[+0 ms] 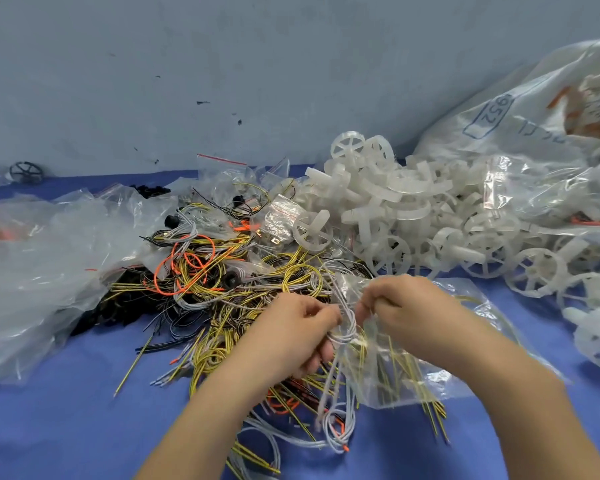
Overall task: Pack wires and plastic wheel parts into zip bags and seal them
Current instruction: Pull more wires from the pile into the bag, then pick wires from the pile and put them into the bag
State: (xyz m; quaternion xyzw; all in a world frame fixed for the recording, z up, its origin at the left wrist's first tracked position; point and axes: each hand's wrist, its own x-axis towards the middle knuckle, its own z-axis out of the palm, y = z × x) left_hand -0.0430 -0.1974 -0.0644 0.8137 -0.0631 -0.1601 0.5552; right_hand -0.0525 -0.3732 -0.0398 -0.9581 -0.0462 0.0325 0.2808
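Note:
A tangled heap of yellow, orange, black and grey wires covers the middle of the blue table. White plastic wheel parts are piled behind it to the right. My left hand pinches a bundle of grey wires that hangs down in loops. My right hand grips the mouth of a clear zip bag that holds yellow wires. The two hands nearly touch at the bag's opening.
Crumpled clear plastic bags lie at the left. A big printed plastic sack with more parts leans at the right against the grey wall. Small empty zip bags sit behind the wires. A dark wheel rests far left.

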